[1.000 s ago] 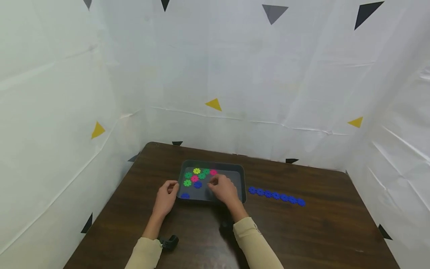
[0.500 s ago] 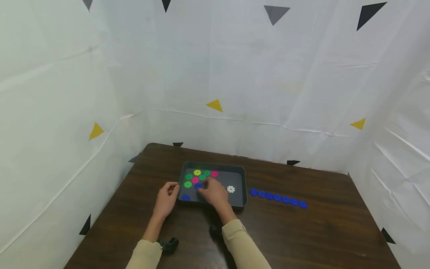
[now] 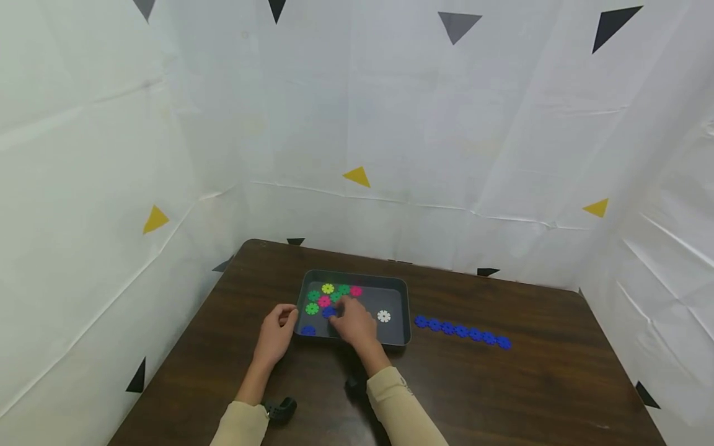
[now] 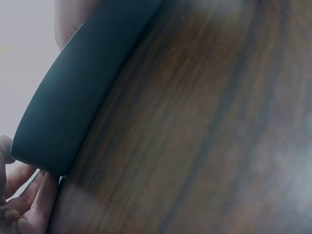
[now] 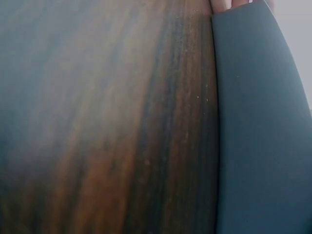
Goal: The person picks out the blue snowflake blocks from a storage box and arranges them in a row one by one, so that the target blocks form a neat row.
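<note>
A dark grey tray (image 3: 398, 294) stands on the table, with loose flower-shaped plastic discs in its left half. My left hand (image 3: 274, 334) grips the tray's near left corner; in the left wrist view its fingers (image 4: 44, 200) curl against the outer wall. Inside the tray, my right hand (image 3: 356, 322) has thumb and index finger at the right edge of a blue flower disc (image 3: 328, 312), pinching it. The fingertips partly hide the disc. A second blue disc (image 3: 308, 331) lies at the near left, and a white disc (image 3: 383, 316) at the right.
Right of the tray, a row of linked blue flower discs (image 3: 462, 331) lies on the brown table (image 3: 546, 371). Yellow (image 3: 328, 288), pink (image 3: 325, 301) and several green discs are grouped at the tray's back left. White sheeting (image 3: 413, 124) surrounds the table.
My right hand has moved left, from over the white disc to the blue disc, so the white disc now shows. My left hand stays at the tray corner.
</note>
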Tool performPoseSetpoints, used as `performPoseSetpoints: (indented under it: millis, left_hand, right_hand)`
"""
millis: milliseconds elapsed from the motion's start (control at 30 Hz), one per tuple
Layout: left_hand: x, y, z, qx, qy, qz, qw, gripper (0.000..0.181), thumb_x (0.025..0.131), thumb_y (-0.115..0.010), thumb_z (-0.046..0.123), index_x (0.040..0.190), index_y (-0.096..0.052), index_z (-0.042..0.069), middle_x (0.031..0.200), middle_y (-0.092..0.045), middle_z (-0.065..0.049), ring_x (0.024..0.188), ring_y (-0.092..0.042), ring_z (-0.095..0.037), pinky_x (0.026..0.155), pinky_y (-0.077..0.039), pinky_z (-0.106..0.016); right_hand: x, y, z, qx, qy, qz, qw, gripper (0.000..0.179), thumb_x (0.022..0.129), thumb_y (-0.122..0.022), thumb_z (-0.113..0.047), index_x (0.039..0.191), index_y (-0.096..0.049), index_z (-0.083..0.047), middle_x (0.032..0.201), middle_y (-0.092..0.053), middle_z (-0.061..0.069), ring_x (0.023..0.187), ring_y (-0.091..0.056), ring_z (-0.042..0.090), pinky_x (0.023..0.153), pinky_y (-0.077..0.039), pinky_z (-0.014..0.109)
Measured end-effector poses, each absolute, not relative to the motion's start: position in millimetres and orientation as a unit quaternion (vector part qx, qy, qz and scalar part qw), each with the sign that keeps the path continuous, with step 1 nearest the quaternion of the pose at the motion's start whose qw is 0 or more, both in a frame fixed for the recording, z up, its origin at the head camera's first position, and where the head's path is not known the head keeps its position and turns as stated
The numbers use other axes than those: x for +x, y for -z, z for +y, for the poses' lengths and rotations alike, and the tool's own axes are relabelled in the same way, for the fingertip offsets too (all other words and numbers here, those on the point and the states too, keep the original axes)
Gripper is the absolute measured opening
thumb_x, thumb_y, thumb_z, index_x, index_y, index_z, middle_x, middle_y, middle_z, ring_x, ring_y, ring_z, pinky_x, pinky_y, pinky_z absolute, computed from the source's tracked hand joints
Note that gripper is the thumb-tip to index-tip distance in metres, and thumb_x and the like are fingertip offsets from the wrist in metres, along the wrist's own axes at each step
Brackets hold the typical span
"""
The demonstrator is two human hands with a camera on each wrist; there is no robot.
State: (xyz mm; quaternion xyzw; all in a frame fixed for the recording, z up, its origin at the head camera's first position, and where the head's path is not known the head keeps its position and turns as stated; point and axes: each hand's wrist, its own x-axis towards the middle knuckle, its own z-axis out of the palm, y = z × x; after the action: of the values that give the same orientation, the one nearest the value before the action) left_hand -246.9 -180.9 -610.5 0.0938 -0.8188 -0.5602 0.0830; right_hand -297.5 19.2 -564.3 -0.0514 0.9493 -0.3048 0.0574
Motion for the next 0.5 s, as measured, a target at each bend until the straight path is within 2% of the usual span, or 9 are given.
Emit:
performPoseSetpoints:
  millis: [133,233,500]
  left_hand:
    - [-247.9,610.9,-181.4,0.097,0.564,-0.816,0.082,0.039,0.113,-0.058,0.035,0.139,-0.065,0.007,0.133,-0.071,-0.014,0.123,-0.068,-0.030,0.104,-0.054,-0.054]
    - [-248.4,610.3,-181.8,0.095,0.564,-0.815,0.088,0.040,0.113,-0.057,0.036,0.140,-0.065,0.007,0.132,-0.071,-0.014,0.122,-0.068,-0.030,0.104,-0.054,-0.054]
    - [-246.6,610.6,-180.5,0.099,0.562,-0.817,0.080,0.040,0.113,-0.057,0.037,0.140,-0.065,0.009,0.134,-0.071,-0.013,0.123,-0.067,-0.030,0.104,-0.054,-0.053]
  right_hand:
    - [-298.5,563.1,17.0,-0.055,0.298,0.951,0.061,0.039,0.096,-0.083,-0.039,0.129,-0.072,-0.021,0.129,-0.075,0.005,0.116,-0.070,0.034,0.097,-0.054,0.061]
    - [-300.5,560.2,15.7,-0.065,0.296,0.951,0.064,0.038,0.096,-0.082,-0.037,0.129,-0.073,-0.019,0.131,-0.075,0.005,0.118,-0.070,0.036,0.098,-0.054,0.061]
    - [-299.5,555.9,19.3,-0.054,0.329,0.939,0.086,0.031,0.096,-0.083,-0.028,0.123,-0.073,-0.014,0.101,-0.070,0.001,0.094,-0.066,0.023,0.085,-0.053,0.050]
